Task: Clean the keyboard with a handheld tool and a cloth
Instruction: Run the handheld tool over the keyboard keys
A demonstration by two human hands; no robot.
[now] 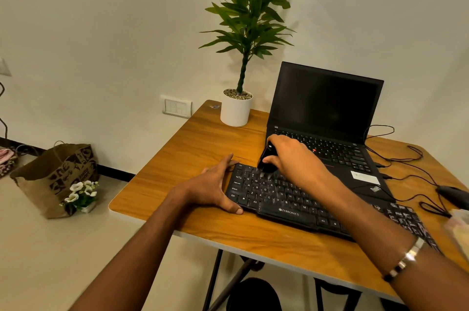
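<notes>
**Brush working the top-left keys, with cables and a laptop close by**

Head view: the right hand [291, 155] is gripping a small black handheld tool [266, 158], fingers curled around its body, and is holding its pale bristle end down on the upper-left rows of the black keyboard [284, 201]. The left hand [215, 183] is lying flat with relaxed, straight fingers, bracing the keyboard's left edge against the wooden tabletop [203, 138]. The keyboard is sitting slanted across the tabletop, just in front of the open laptop [327, 117].

Likely risks from here: if the left hand is lifting while the brush is pushing, the keyboard could be sliding toward the laptop. Hard strokes could be popping a keycap or flicking dust onto the laptop's keys. The right forearm is crossing the keyboard near loose black cables [406, 158] and could be snagging them. No cloth can be clearly made out; a pale blurred thing at the right edge cannot be identified.
</notes>
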